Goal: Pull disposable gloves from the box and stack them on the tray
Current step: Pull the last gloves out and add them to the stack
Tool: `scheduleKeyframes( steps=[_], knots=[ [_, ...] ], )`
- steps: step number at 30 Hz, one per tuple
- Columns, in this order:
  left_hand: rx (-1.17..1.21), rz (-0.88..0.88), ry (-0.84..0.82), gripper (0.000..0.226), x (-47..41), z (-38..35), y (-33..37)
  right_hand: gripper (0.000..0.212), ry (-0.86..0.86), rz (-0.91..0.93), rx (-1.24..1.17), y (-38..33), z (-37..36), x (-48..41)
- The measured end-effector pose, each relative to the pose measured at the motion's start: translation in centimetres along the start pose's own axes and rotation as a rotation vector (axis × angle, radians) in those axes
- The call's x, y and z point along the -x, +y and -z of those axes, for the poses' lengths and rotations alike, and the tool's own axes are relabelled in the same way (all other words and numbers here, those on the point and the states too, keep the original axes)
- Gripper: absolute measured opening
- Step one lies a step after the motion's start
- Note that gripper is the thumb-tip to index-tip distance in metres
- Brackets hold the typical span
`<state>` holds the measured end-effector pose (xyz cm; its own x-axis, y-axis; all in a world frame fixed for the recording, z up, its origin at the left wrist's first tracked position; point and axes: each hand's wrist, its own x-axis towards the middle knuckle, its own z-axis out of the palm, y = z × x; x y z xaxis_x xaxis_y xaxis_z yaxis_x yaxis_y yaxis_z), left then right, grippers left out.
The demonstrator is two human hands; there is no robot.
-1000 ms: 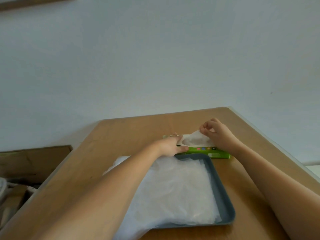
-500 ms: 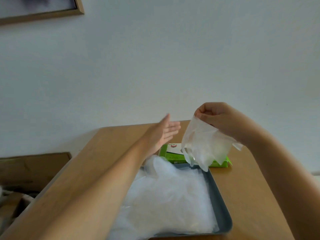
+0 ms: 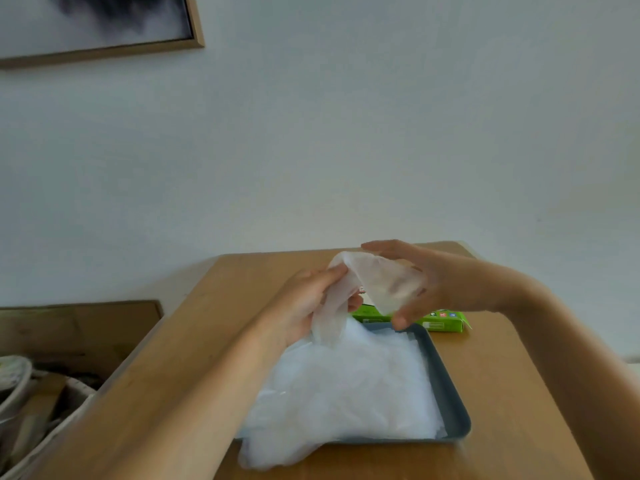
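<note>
Grey tray (image 3: 445, 386) heaped with gloves (image 3: 346, 386) — another glove (image 3: 377, 282) held above; box (image 3: 443, 322) behind.

The light I get is soft, even and fairly bright, like diffuse daylight; I cannot tell where it comes from. The wall (image 3: 346, 133) reads as a flat pale grey. Shadows are weak: a dim band lies on the table (image 3: 502, 375) along the left forearm, and the underside of the right forearm goes dark brown. The pile of gloves (image 3: 346, 386) washes out to near-featureless white. Motion blur smears the glove (image 3: 377, 278) and softens the edges of the left hand (image 3: 304, 306) and right hand (image 3: 446, 282). The print on the box (image 3: 443, 322) is illegible. Wide-angle distortion tilts the picture frame (image 3: 138, 50) and splays the table's edges. The clutter (image 3: 34, 393) at lower left is mushy.
</note>
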<state>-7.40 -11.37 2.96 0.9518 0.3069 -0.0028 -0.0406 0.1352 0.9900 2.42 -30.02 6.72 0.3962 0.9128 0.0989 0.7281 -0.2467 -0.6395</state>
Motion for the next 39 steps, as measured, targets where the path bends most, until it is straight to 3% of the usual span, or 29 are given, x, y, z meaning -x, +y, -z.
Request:
scheduleKeyframes(
  steps=[2,4,6,12,17,19,24,27,30,34,36,39],
  knots=[
    [0.013,0.016,-0.01,0.025,0.5,0.2,-0.2,0.069,0.032,0.039,0.087,-0.5,-0.5,0.1],
    [-0.016,0.032,-0.015,0.024,0.8,0.5,-0.5,0.033,0.204,0.073,0.15,-1.2,-1.1,0.0],
    [-0.096,0.044,0.002,0.021,1.0,1.0,-0.9,0.012,0.332,0.042,0.063,-1.4,-1.5,-0.1],
    [-0.416,0.118,0.031,0.018,2.2,4.2,-1.3,0.027,0.459,-0.038,-0.492,-2.0,-1.2,0.4],
    [-0.308,0.369,-0.184,0.04,3.0,4.8,-2.0,0.026,0.329,-0.032,-0.616,-3.4,-1.7,0.8],
    [-0.387,0.446,-0.242,0.04,3.3,4.1,-2.4,0.026,0.286,-0.042,-0.681,-3.6,-1.9,0.7],
    [-0.933,0.3,-0.229,0.037,3.9,3.4,-2.9,0.029,0.226,-0.064,-0.693,-3.9,-2.8,0.7],
    [-0.83,0.386,-0.426,0.059,5.0,3.3,-2.3,0.026,0.225,-0.067,-0.717,-4.3,-3.0,0.8],
    [-0.864,0.454,-0.601,0.047,6.4,3.9,-0.9,0.027,0.215,-0.067,-0.735,-4.7,-3.1,0.9],
    [-0.9,0.53,-0.704,0.065,7.7,5.5,2.8,0.026,0.19,-0.055,-0.744,-5.3,-3.4,1.2],
    [-0.99,0.487,-0.633,0.072,8.0,6.3,4.1,0.022,0.161,-0.049,-0.717,-5.8,-3.5,1.5],
    [-0.919,0.246,-0.313,0.087,7.7,6.1,4.5,0.019,0.186,-0.077,-0.412,-6.3,-4.0,1.5]
  ],
)
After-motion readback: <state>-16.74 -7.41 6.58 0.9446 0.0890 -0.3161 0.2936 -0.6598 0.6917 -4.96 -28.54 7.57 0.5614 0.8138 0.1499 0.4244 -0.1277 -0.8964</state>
